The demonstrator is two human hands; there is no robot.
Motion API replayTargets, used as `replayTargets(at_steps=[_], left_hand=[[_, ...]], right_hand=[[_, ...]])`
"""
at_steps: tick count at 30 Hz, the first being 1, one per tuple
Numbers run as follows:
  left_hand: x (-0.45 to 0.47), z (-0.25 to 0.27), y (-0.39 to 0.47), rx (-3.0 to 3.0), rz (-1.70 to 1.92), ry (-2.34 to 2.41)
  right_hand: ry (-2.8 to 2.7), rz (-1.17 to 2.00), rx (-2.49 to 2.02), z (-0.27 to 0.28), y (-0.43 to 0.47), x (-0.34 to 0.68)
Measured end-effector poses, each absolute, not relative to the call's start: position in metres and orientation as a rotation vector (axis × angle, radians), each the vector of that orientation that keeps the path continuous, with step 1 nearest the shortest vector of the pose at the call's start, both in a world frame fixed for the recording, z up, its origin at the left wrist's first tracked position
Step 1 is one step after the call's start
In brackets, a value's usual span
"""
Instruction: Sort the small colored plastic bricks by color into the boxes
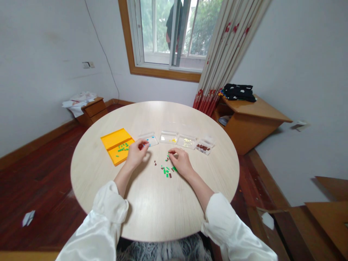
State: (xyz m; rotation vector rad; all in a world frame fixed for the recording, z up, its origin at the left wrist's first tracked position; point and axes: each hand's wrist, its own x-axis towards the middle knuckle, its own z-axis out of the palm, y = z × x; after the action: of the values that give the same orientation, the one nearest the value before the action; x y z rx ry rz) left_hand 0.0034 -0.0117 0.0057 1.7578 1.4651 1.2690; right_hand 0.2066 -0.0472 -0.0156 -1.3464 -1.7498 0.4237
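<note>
Dozens of tiny flat bits here, and honestly they look like a fingertip job. The loose green pieces (164, 172) and brown pieces (170, 175) lie scattered on the round table (157, 210), between the two forearms and just in front of the right hand (181, 162). That hand has its fingers bent and its thumb close to the fingertips, right by a few stray bits; can't tell if it's pinching one.

Left hand (137, 153) is curled too, fingertips by the clear box with blue bits (154, 140). Something blue shows near them, but whether it's gripped I can't say.

My guess: they're stiff plastic, next to weightless and a bit slick, so not fragile, just easy to flick away. I'd take the longer ones by opposite edges, thumb and index, nails under the rim if they sit flush. The smallest squares probably need a pressed fingertip.

More green ones sit in the open yellow case (115, 137), left of the left hand.
</note>
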Motion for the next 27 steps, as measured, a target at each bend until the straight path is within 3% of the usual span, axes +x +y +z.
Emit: replayTargets(at_steps=[11, 27], left_hand=[[0.035, -0.002, -0.032, 1.965, 0.816, 1.094], [0.031, 0.003, -0.030, 1.868, 0.819, 1.073]], right_hand=[[-1.677, 0.668, -1.204, -0.010, -0.055, 0.200], [-1.677, 0.663, -1.156, -0.010, -0.054, 0.201]])
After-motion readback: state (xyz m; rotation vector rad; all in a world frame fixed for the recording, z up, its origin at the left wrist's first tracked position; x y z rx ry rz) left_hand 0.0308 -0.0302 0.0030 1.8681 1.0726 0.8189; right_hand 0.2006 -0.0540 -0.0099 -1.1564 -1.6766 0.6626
